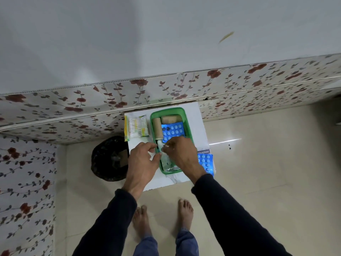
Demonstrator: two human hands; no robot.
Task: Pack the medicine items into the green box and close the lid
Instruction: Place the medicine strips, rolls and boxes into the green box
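Observation:
The green box (186, 120) stands open on a small white table (201, 130). Inside lie two tan bandage rolls (158, 129), a blue blister pack of white pills (172, 131) and a silvery pouch (170, 169). My left hand (143, 161) and my right hand (181, 154) meet over the box's near left part, both pinching a small white packet (160, 145). A second blue blister pack (206, 163) lies on the table right of the box, over a box labelled Hansaplast (203, 151). A yellow-green packet (136, 127) lies left of the box. No lid is in view.
The table stands against a wall with floral covering (73, 106). A dark bin with a black bag (108, 159) sits on the floor left of the table. My bare feet (185, 213) stand on beige floor tiles in front of the table.

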